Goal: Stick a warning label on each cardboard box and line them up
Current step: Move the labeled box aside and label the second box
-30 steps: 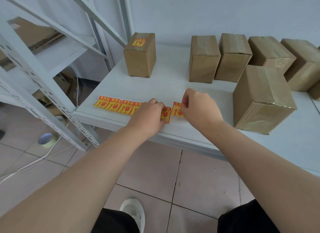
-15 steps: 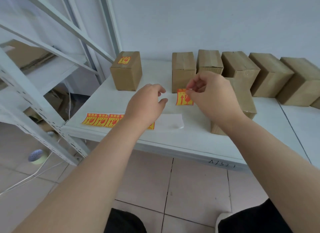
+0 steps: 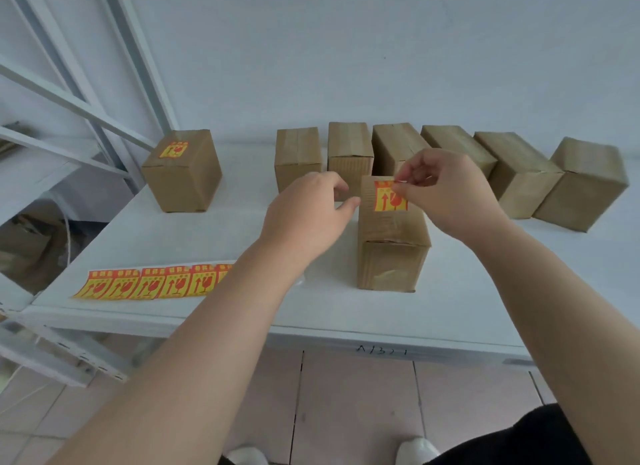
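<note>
A warning label was pinched in the right hand over the top of a cardboard box mid-desk. The left hand hovered loosely spread beside it. Labelling was under way; next, pressing it flat.

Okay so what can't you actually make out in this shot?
- Head view: whether the label already sticks to the near box; the right hand covers its corner.
- Label strip: right end hidden under the left forearm.
- Label text: too small.
- Back boxes' fronts: partly hidden.
</note>
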